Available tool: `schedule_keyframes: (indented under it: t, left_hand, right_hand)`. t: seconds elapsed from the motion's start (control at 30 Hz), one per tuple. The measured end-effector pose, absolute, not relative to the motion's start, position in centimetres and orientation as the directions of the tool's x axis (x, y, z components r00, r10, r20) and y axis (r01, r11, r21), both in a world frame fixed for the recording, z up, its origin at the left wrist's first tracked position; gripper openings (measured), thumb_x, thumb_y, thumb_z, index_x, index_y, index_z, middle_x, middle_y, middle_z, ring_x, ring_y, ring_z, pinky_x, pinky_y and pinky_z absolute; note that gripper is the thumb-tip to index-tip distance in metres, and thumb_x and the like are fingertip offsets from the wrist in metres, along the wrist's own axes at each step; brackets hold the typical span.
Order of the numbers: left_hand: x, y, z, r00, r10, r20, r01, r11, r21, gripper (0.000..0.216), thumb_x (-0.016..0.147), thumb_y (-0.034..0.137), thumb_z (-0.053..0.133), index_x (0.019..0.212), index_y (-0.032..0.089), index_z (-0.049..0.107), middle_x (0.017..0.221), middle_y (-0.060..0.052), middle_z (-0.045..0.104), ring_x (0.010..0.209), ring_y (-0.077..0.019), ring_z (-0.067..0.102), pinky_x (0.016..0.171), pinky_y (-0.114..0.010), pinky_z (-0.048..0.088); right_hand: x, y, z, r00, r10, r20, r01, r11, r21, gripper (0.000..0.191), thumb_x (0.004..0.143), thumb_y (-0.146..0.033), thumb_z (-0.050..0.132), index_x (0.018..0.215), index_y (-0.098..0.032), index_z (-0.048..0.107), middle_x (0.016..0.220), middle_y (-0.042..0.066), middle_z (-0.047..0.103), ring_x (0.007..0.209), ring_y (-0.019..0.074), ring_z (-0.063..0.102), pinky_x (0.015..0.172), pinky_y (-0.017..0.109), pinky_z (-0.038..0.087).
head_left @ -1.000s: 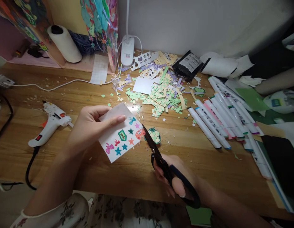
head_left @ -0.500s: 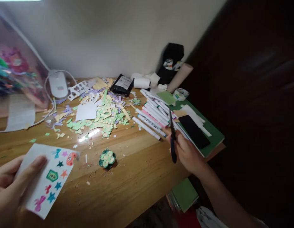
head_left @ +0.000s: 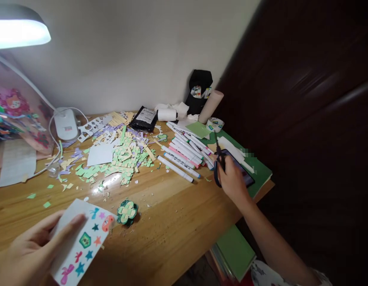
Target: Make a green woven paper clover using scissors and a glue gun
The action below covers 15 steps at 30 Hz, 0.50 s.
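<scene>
My left hand (head_left: 42,248) pinches a white sheet of paper (head_left: 71,232) between thumb and fingers, at the lower left. Coloured stars, bows and other small drawings run along the sheet's right side. Far to the right, my right hand (head_left: 234,180) is closed round dark-handled scissors (head_left: 220,157), their blades pointing up and away. That hand is over a phone (head_left: 246,174) with its screen lit, lying on a green book (head_left: 262,171). Just right of the sheet, a green flower-shaped piece (head_left: 127,211) with pale petals sits on the desk.
Green, yellow and purple paper scraps (head_left: 124,159) cover the desk's middle. Several white markers (head_left: 184,151) lie right of them. Behind stand a black box (head_left: 198,95) and a cardboard tube (head_left: 211,106). A lamp (head_left: 20,29) hangs at the upper left, above a white power adapter (head_left: 66,125).
My view has shifted, bringing the lamp in. My right hand has moved over the phone with the scissors, and the phone's screen has lit up. The left hand still holds the sheet.
</scene>
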<state>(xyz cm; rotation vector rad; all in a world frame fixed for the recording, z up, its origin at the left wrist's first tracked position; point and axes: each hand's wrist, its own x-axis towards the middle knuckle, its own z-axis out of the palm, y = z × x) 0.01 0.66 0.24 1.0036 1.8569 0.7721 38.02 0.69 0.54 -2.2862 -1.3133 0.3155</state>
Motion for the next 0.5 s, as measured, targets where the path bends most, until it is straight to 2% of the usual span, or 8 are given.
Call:
schedule_keyframes:
  t: [0.1,0.13,0.17,0.2,0.27,0.33,0.4,0.5]
  left_hand:
    - [1.2,0.0,0.6,-0.142,0.866,-0.480,0.274,0.501,0.821,0.050,0.049,0.062,0.076,0.078,0.022,0.065,0.053,0.002,0.066,0.043,-0.0173,0.058,0.035,-0.020,0.040]
    - [1.5,-0.2,0.6,-0.086,0.882,-0.464,0.303,0.467,0.831,0.046,0.052,0.059,0.075,0.076,0.021,0.067,0.056,0.001,0.067,0.044,-0.0171,0.058,0.036,-0.019,0.040]
    - [1.8,-0.3,0.5,-0.034,0.900,-0.434,0.339,0.419,0.843,0.042,0.055,0.056,0.075,0.074,0.020,0.068,0.058,0.000,0.068,0.045,-0.0167,0.058,0.036,-0.019,0.040]
    - [1.9,-0.4,0.3,0.012,0.919,-0.394,0.374,0.361,0.854,0.039,0.057,0.054,0.075,0.073,0.019,0.069,0.059,-0.001,0.068,0.046,-0.0163,0.057,0.036,-0.019,0.040]
    - [2.0,-0.4,-0.2,0.074,0.948,-0.311,0.419,0.253,0.872,0.036,0.058,0.050,0.076,0.072,0.018,0.071,0.061,-0.002,0.068,0.048,-0.0161,0.057,0.037,-0.019,0.041]
    - [1.8,-0.2,-0.5,0.112,0.956,-0.270,0.414,0.202,0.887,0.034,0.060,0.049,0.076,0.074,0.018,0.071,0.063,-0.003,0.068,0.053,-0.0175,0.059,0.041,-0.020,0.045]
    - [1.6,-0.1,-0.5,0.113,0.954,-0.276,0.374,0.217,0.902,0.034,0.062,0.047,0.075,0.078,0.018,0.071,0.069,-0.004,0.069,0.058,-0.0187,0.062,0.046,-0.021,0.048]
    - [1.6,0.0,-0.3,0.014,0.950,-0.312,0.229,0.301,0.926,0.043,0.065,0.046,0.074,0.097,0.019,0.065,0.072,-0.003,0.069,0.062,-0.0191,0.065,0.051,-0.023,0.052]
  right_hand:
    - [32.7,0.8,0.8,0.268,0.959,-0.094,0.639,-0.250,-0.727,0.035,0.082,-0.056,0.048,0.079,-0.021,0.046,0.092,0.007,0.070,0.047,0.0126,0.059,0.048,0.027,0.050]
    - [30.8,0.9,0.8,0.037,0.979,-0.202,0.431,-0.198,-0.880,0.036,0.076,-0.054,0.059,0.077,-0.021,0.044,0.096,0.007,0.070,0.047,0.0107,0.058,0.047,0.026,0.050]
    - [29.0,1.1,0.9,-0.166,0.950,-0.266,0.232,-0.225,-0.946,0.038,0.070,-0.050,0.067,0.073,-0.021,0.043,0.097,0.006,0.070,0.049,0.0093,0.058,0.049,0.025,0.051]
    - [27.3,1.3,0.8,-0.301,0.900,-0.316,0.119,-0.293,-0.949,0.038,0.067,-0.045,0.071,0.070,-0.021,0.042,0.094,0.005,0.069,0.051,0.0083,0.058,0.049,0.023,0.051]
    - [24.8,1.7,0.5,-0.483,0.788,-0.380,0.081,-0.392,-0.916,0.036,0.063,-0.037,0.077,0.065,-0.019,0.046,0.080,0.000,0.068,0.054,0.0083,0.058,0.047,0.020,0.049]
    - [23.4,2.0,-0.2,-0.552,0.721,-0.419,0.128,-0.423,-0.897,0.037,0.056,-0.033,0.082,0.065,-0.018,0.050,0.069,-0.003,0.064,0.052,0.0083,0.057,0.043,0.017,0.045]
    - [22.8,2.2,-0.9,-0.552,0.723,-0.416,0.157,-0.400,-0.903,0.037,0.055,-0.031,0.083,0.070,-0.017,0.052,0.063,-0.005,0.061,0.051,0.0081,0.056,0.041,0.015,0.041]
    - [22.7,2.3,-1.7,-0.466,0.807,-0.363,0.118,-0.350,-0.929,0.033,0.064,-0.035,0.078,0.073,-0.016,0.052,0.060,-0.004,0.060,0.047,0.0069,0.053,0.041,0.016,0.038]
